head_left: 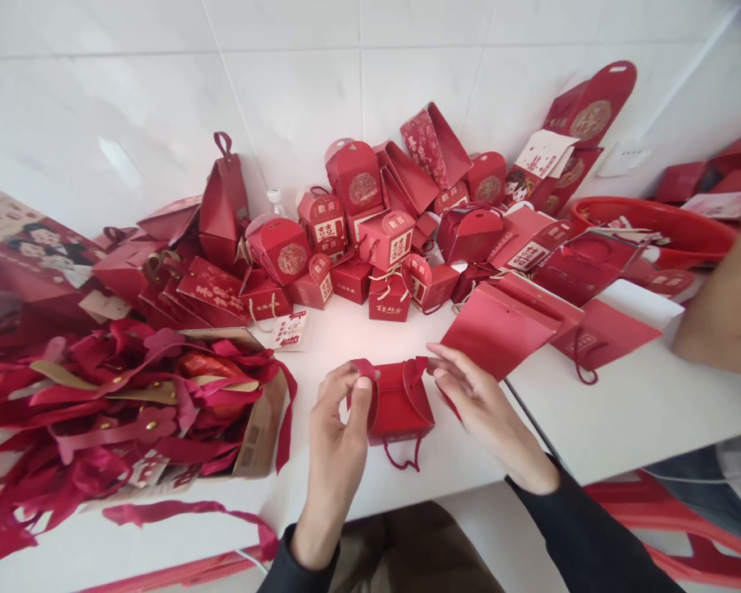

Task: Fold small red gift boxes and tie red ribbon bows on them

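Observation:
A small red gift box [401, 412] rests on the white table [321, 328] right in front of me, with a red cord loop on its near side. A red ribbon [364, 371] runs at its top. My left hand [341, 428] is at the box's left side, thumb and fingers closed on the ribbon. On the right side, my right hand [478, 403] is by the other ribbon end [421, 366], its thumb and index finger close together; the ribbon seems to lie between them.
A cardboard box [263, 428] heaped with red ribbons stands at the left. Many red gift boxes [284, 251] line the wall. A red basin [660, 216] is at the right, near another person's arm [722, 288]. Flat red bags [500, 329] lie right of my hands.

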Tool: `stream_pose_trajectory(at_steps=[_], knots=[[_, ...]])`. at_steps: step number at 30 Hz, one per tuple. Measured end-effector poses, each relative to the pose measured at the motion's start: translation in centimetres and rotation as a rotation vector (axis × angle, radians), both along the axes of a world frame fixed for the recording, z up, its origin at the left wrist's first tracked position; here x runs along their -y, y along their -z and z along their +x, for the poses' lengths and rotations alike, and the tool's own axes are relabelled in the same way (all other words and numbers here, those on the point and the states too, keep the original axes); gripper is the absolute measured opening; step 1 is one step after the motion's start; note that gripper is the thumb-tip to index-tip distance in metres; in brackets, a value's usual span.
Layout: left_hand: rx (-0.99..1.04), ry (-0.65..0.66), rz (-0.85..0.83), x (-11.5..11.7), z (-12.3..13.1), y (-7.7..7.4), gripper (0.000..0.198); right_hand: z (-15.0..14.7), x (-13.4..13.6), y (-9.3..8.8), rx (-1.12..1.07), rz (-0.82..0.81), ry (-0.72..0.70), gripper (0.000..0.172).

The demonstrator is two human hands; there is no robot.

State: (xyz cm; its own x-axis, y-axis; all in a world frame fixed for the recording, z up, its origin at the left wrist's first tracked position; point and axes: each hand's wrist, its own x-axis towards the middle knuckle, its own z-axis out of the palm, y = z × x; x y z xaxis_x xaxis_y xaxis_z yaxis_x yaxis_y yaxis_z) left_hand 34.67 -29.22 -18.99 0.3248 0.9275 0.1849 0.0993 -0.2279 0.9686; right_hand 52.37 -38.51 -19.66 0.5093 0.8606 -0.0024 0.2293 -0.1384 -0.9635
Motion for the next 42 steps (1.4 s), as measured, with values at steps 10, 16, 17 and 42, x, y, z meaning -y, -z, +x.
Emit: stream_pose_trajectory(at_steps=[10,16,17,42], knots=[[0.106,0.151,-0.067,-0.3,1.4,-1.5,0.032,0.1,-0.7,-0.7,0.047,-0.029,-0.011,0.031],[-0.112,0.234,-0.011,0.1,2.1,-2.1,0.024,-1.1,-0.8,-3.9,0.325,0.202,-0.039,0.024],[-0.158,0.273,0.038,0.2,2.2,-2.2,0.021,-1.2,-1.1,-4.4,0.377,0.247,-0.089,0.023],[-0.165,0.188,0.563,-1.3,0.9,-1.1,0.029,-0.3,-1.8,-4.6,0.239,-0.063,-0.416,0.026]])
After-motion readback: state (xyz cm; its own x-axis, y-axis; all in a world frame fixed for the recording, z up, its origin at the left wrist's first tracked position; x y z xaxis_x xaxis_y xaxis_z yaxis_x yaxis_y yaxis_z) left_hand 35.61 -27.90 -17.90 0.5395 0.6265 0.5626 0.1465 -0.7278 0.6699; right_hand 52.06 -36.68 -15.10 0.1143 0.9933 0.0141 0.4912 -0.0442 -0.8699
